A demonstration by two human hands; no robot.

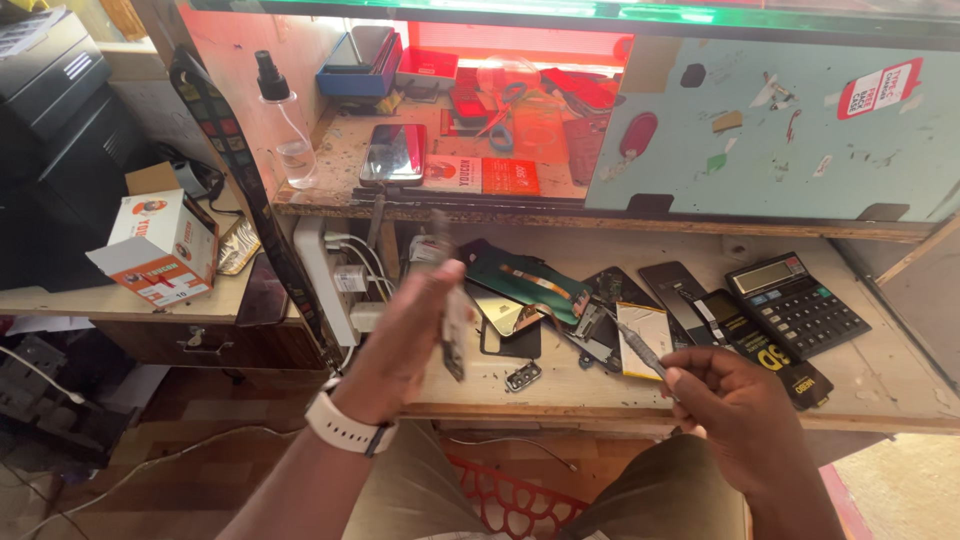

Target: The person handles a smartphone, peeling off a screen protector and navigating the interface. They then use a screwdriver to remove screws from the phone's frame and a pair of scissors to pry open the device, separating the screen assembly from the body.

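1. L hand [405, 340]: fingers pinched round a small, thin dark part w/ pale metal edges [455, 335], held upright above the front of the worn wooden bench [560, 390]. Part is motion-blurred, so can't tell exactly what it is. White watch strap [345, 428] on that wrist.
2. R hand [735, 400]: fingers clenched on slim grey metal tweezers [640, 347], tips pointing up-left toward the blurred part, not touching it.
3. On the bench between the two hands: small silver camera-like module [523, 377], lying loose near the front edge.
4. Just behind it on the bench: opened phone bits – green back cover w/ flex strip [525, 280], dark circuit frame [595, 325], flat yellowish battery pack [648, 340].
5. Right of those on the bench: dark phone screen [672, 282] and black desk calculator w/ grey keys [797, 302].
6. Left end of bench: white power strip w/ plugs and cables [335, 285].
7. Shelf above the bench: clear spray bottle w/ black nozzle [285, 125], black phone lying flat [393, 155], red-orange flat box [480, 175], scissors w/ blue handles [505, 110].
8. Far left of bench, on a side counter: white-and-orange cardboard box [160, 245].
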